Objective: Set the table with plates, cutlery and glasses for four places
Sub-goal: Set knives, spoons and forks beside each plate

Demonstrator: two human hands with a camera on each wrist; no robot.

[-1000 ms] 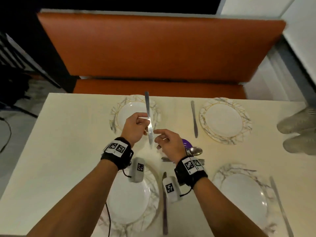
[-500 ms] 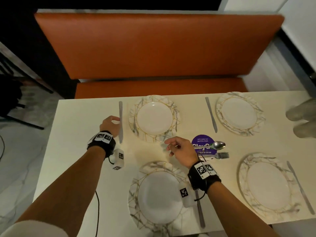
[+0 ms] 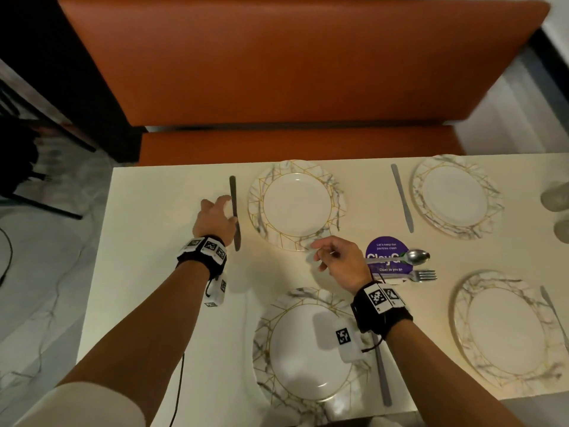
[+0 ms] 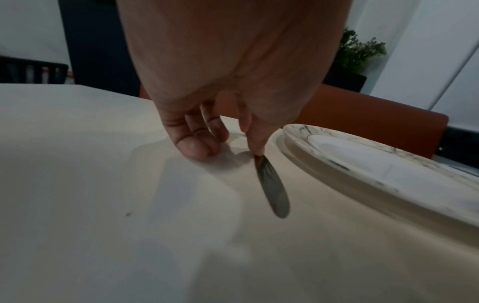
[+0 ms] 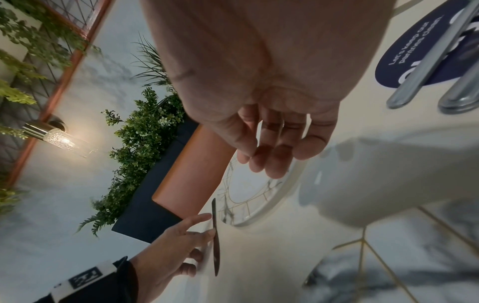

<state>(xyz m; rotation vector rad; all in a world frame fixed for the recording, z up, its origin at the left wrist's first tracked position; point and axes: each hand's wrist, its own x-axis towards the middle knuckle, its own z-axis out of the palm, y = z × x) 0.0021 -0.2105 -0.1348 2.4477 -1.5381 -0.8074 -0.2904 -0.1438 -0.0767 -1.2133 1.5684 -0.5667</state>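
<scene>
A table knife lies flat on the cream table, just left of the far left plate. My left hand is beside it with its fingers spread; the thumb and forefinger tips touch the knife's middle. My right hand hovers empty above the table between the two left plates, fingers loosely bent. A spoon and a fork lie on a purple round sticker right of that hand.
Three more marbled plates sit far right, near left and near right, each with a knife alongside. Glasses stand at the right edge. An orange bench lines the far side.
Both hands held the knife over the far left plate. My left hand carried it to the plate's left side and laid it down; my right hand let go and drew back.
</scene>
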